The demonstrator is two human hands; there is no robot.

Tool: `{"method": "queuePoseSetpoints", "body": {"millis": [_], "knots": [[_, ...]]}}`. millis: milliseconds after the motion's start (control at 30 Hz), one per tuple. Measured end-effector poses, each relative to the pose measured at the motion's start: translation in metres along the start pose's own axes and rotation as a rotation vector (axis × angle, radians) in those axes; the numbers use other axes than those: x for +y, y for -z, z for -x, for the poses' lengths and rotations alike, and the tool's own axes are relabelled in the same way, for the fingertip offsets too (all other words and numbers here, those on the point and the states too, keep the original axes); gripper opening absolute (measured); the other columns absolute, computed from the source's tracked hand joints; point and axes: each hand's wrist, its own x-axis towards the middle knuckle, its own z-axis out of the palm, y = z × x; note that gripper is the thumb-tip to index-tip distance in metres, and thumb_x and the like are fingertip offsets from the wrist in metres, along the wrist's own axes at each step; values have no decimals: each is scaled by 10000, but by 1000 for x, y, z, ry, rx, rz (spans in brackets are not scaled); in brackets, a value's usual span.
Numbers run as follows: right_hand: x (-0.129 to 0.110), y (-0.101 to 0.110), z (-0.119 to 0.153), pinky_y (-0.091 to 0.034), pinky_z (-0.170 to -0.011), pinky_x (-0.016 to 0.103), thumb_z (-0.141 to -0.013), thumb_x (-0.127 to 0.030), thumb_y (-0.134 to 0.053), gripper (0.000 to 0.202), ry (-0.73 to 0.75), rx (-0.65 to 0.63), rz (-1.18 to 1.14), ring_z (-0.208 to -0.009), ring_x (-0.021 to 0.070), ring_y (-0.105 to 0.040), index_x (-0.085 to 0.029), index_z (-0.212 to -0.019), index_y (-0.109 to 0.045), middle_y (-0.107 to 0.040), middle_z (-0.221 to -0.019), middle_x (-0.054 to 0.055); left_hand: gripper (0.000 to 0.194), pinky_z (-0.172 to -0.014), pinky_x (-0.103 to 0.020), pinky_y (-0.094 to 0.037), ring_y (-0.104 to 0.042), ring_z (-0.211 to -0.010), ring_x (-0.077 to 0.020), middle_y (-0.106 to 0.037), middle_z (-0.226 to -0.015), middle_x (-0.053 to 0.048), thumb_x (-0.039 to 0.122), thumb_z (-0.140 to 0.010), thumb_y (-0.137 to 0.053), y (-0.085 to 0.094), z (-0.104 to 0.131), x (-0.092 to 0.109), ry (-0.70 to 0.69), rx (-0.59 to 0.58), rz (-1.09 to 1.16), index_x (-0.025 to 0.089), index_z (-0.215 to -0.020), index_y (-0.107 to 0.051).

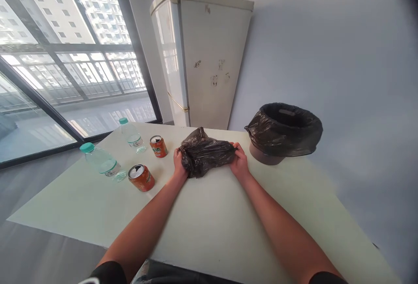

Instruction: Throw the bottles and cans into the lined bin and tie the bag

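Observation:
A crumpled black plastic bag (209, 155) is stretched between my two hands over the white table (209, 218). My left hand (179, 163) grips its left end, with the fingers partly hidden by the plastic. At the bag's right end, the fingers of my right hand (239, 161) are closed on a gathered corner. Two orange cans, one farther back (159, 147) and one nearer (141, 178), stand upright to the left of my left hand.
Two clear bottles with green caps, one nearer (102, 162) and one farther (131, 136), are at the table's left. A bin (266, 155) lined with a black bag (284, 133) stands at the back right. Behind the table are a white fridge (212, 57) and a wall.

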Motion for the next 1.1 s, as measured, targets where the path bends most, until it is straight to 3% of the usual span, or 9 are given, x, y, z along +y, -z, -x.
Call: {"method": "queuePoseSetpoints", "body": {"millis": [100,200,333,467,533,633,733,833,1100], "knots": [[-1,-1,0,-514,-863,337,-708,-246,-685,167,6,16,-4,-965,205,-639,-233,-795,-543,-657,-1015,7,398,-828,-309,-501,-613,-821,-172,-653,-945,1,158,-752,-768,-2,11,12,-86,68,-117,249,-1068,-543],[-1,-2,0,-537,-907,384,-717,-315,-679,186,43,70,18,-998,237,-658,-236,-774,-521,-690,-1043,29,449,-1051,-384,-467,-628,-1122,-235,-634,-1262,-83,121,-799,-720,-10,31,29,-391,64,-397,260,-1197,-567],[1,-6,3,-563,-844,397,-787,-433,-675,258,81,67,161,-917,252,-667,-245,-760,-501,-696,-958,42,348,-1218,-508,-371,-537,-1386,-333,-602,-1421,-139,224,-907,-659,-20,64,46,-790,-138,-620,269,-1249,-616],[7,-9,4,-567,-813,388,-797,-429,-666,225,144,51,285,-855,246,-662,-240,-776,-544,-686,-885,41,146,-1112,-572,-447,-662,-1147,-345,-757,-1158,-95,205,-904,-617,-23,93,49,-949,-386,-791,305,-867,-716],[8,-8,4,-567,-873,395,-793,-408,-657,190,193,70,353,-937,250,-675,-241,-816,-571,-705,-986,49,241,-1038,-564,-497,-693,-1027,-323,-782,-1019,-78,179,-907,-565,-25,106,44,-933,-569,-892,319,-784,-718],[8,-5,6,-558,-921,412,-748,-364,-689,160,261,110,486,-1039,273,-654,-244,-839,-636,-689,-1093,68,436,-1079,-544,-520,-686,-1184,-318,-762,-1254,-110,107,-852,-496,-30,122,28,-842,-741,-1012,320,-1099,-786],[8,-7,11,-544,-924,450,-650,-296,-765,142,340,153,649,-1022,305,-613,-253,-775,-714,-631,-1036,78,804,-1270,-613,-363,-453,-1543,-374,-484,-1656,-196,94,-747,-534,-35,124,9,-779,-648,-1140,194,-1543,-593],[12,-18,16,-529,-926,486,-671,-281,-728,58,428,57,957,-976,323,-614,-274,-728,-735,-631,-960,79,971,-1332,-695,-179,-244,-1652,-409,-331,-1749,-194,125,-698,-584,-38,111,-2,-719,-611,-1264,174,-1658,-451],[-42,-46,49,-397,-683,320,-679,-197,-645,88,182,-327,1340,-660,180,-533,-211,-718,-722,-686,-717,12,860,-1325,-712,-87,-335,-1604,-436,-450,-1683,-212,240,-800,-614,-31,91,1,-602,-679,-1600,179,-1647,-475]]}}
